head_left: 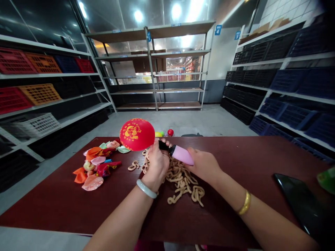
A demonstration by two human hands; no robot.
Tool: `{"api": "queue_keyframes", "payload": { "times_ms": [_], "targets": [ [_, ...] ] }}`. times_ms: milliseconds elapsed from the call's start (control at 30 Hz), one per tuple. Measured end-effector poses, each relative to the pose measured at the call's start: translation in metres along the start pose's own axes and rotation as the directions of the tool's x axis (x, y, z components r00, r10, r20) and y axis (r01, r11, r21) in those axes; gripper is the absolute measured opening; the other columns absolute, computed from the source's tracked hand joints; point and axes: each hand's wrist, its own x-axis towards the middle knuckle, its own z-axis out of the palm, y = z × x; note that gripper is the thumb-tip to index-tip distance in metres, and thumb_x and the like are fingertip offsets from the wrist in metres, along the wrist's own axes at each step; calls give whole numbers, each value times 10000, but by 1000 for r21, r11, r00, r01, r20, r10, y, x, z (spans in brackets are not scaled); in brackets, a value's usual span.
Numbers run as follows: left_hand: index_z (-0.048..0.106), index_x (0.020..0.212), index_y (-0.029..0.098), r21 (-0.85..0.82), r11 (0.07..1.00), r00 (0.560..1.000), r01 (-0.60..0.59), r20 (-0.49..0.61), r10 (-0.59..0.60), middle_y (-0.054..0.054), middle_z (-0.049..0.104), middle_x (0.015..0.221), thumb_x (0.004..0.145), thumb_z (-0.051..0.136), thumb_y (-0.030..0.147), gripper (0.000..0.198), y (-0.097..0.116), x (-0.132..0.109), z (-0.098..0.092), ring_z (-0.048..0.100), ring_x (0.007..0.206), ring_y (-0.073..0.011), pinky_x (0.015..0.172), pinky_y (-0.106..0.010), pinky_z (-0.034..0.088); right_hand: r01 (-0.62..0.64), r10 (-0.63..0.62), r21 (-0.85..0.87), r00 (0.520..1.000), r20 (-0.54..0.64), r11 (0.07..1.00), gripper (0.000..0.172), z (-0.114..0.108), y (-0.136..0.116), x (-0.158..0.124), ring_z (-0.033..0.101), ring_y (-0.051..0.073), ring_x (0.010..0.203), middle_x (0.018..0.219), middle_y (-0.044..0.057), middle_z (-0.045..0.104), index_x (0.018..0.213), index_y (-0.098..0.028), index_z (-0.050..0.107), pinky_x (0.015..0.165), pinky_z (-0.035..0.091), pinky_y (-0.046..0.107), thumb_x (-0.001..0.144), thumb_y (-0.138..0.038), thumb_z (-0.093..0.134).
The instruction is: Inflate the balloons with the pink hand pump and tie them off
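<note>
A partly inflated red balloon (137,134) with yellow printed figures stands out to the left of my hands. My left hand (158,157) is closed around the balloon's neck and the black end of a pink hand pump (182,155). My right hand (204,165) grips the other end of the pump, its fingers wrapped round the pink barrel. Exactly how the neck sits on the nozzle is hidden by my left fingers. Under both hands lies a pile of beige, curled, tube-like strips (180,179). Limp balloons (95,162) of several colours lie in a heap to the left.
All this is on a dark red-brown table (225,216). A black flat-screen device (295,198) and a green object (327,180) lie at the right. Small inflated balloons (170,132) show beyond the far edge. Shelves with crates (39,94) stand on both sides, metal racks (154,92) behind.
</note>
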Motion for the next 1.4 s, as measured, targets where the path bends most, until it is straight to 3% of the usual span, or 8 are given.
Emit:
{"api": "queue_keyframes", "payload": {
  "times_ms": [167, 433, 667, 800, 967, 1167, 1267, 1400],
  "targets": [
    [478, 775, 178, 44, 999, 999, -23, -25, 24, -3, 517, 681, 863, 557, 201, 121, 21, 15, -4, 513, 579, -124, 590, -273, 436, 13, -11, 44, 999, -43, 999, 486, 1, 2, 2, 669, 243, 853, 1005, 64, 696, 1199, -246, 503, 656, 427, 311, 860, -594, 513],
    [427, 756, 201, 30, 990, 965, -139, -222, 142, 18, 489, 600, 898, 452, 242, 150, 78, 60, -33, 494, 522, -122, 554, -256, 413, 93, -93, 3, 996, 3, 996, 499, -1, 37, 14, 657, 248, 923, 1064, 61, 690, 1204, -260, 516, 687, 425, 308, 851, -613, 519],
    [433, 750, 195, 36, 982, 964, -188, -182, 191, 30, 476, 596, 877, 489, 208, 139, 56, 50, -27, 478, 512, -109, 537, -238, 380, 77, -74, -35, 995, 61, 996, 425, 3, 37, 12, 659, 256, 901, 994, 73, 695, 1123, -228, 519, 687, 403, 303, 852, -554, 537],
    [465, 780, 188, 47, 991, 989, -124, -76, 128, 15, 509, 654, 861, 597, 299, 190, 23, 24, -12, 502, 563, -113, 565, -250, 408, 51, -52, 26, 997, 56, 998, 421, -2, 19, 7, 657, 246, 894, 1018, 74, 691, 1130, -224, 503, 682, 402, 300, 852, -537, 544],
    [493, 805, 189, 11, 999, 999, -35, -5, 35, 7, 523, 703, 827, 654, 231, 168, -1, -1, 0, 519, 607, -115, 642, -273, 448, 42, -42, 61, 999, -6, 997, 453, -6, 8, 2, 658, 237, 869, 1020, 71, 688, 1210, -228, 476, 666, 406, 302, 863, -514, 537],
    [502, 778, 172, 16, 1000, 1000, -4, -9, 4, -7, 516, 696, 876, 586, 249, 151, 12, -1, 5, 512, 609, -126, 632, -278, 446, 55, -53, 40, 998, -41, 998, 450, -4, 8, 3, 658, 232, 879, 998, 71, 690, 1169, -227, 506, 662, 414, 298, 875, -568, 500],
    [489, 768, 175, 34, 999, 999, -42, 0, 42, -6, 513, 681, 887, 557, 216, 143, 31, 11, 4, 513, 604, -131, 618, -275, 439, 73, -72, 25, 996, -57, 997, 490, -2, 12, 6, 653, 234, 905, 1054, 75, 688, 1188, -233, 501, 678, 424, 304, 874, -608, 479],
    [466, 751, 177, 29, 994, 990, -107, -91, 110, -2, 502, 642, 943, 457, 254, 207, 65, 39, -10, 504, 574, -132, 595, -273, 429, 69, -69, -1, 996, -50, 998, 517, 3, 25, 11, 653, 246, 928, 1092, 83, 686, 1222, -230, 497, 695, 432, 314, 862, -601, 504]
  ]
}}
